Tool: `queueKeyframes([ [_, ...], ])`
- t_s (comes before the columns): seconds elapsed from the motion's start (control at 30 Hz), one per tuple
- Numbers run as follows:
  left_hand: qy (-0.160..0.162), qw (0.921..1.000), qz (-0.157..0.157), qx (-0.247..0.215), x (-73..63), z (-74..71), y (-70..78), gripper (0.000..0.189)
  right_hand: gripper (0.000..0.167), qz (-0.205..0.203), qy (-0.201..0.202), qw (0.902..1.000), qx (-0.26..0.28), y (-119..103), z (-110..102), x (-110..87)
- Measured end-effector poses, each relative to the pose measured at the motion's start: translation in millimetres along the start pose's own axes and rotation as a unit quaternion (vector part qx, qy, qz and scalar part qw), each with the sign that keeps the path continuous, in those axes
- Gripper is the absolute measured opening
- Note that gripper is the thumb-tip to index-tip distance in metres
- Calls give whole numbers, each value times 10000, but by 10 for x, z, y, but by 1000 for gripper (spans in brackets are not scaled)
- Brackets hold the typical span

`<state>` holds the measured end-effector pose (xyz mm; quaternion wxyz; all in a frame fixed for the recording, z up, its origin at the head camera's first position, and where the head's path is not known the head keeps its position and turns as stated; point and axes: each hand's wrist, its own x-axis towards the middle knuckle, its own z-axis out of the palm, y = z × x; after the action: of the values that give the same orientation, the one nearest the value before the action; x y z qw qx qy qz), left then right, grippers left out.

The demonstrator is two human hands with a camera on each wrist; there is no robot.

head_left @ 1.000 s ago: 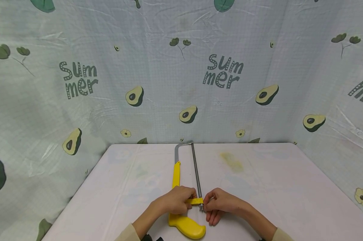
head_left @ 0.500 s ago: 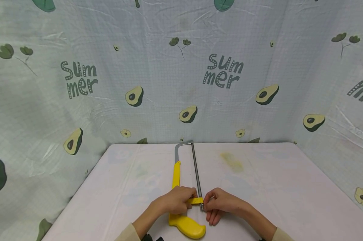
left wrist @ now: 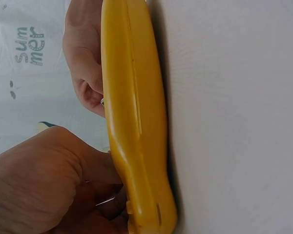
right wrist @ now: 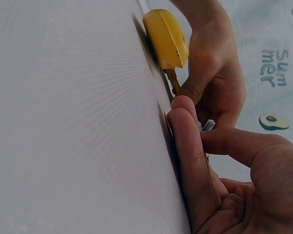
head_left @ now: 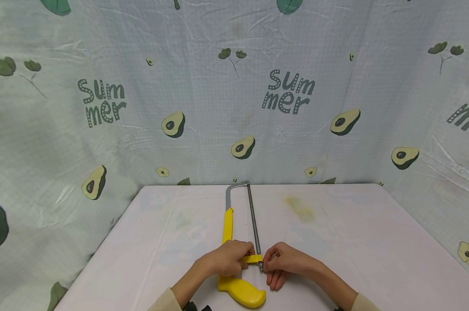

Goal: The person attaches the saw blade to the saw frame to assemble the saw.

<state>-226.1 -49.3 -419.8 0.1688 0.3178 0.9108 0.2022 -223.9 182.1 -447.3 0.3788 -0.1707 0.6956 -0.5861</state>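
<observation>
A hacksaw with a yellow handle [head_left: 242, 293] and a grey front frame [head_left: 228, 196] lies on the table, its handle towards me. The blade [head_left: 254, 220] runs along its right side to a yellow end piece [head_left: 253, 259]. My left hand [head_left: 232, 258] grips the saw at this end piece, fingers curled around it. A small metal wing nut [head_left: 261, 267] sticks out just below. My right hand [head_left: 285, 261] pinches at the wing nut with thumb and forefinger; in the right wrist view the wing nut [right wrist: 208, 125] shows right at the fingertips. The other right fingers extend low over the table.
The white table [head_left: 160, 242] has a yellowish stain [head_left: 300, 209] right of the saw. Behind and at both sides hangs a pale curtain [head_left: 203, 95] printed with avocados and lettering.
The wing nut has turned a little at my right fingertips, its wings now at another angle. Both hands and the hacksaw have stayed in place.
</observation>
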Motion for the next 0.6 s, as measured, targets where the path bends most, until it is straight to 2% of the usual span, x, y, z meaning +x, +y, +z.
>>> queueKeyframes([
  [0.6,30,10000,-9,10,2,10,-5,20,13,-94,-207,9997,53,3,-30,-8],
])
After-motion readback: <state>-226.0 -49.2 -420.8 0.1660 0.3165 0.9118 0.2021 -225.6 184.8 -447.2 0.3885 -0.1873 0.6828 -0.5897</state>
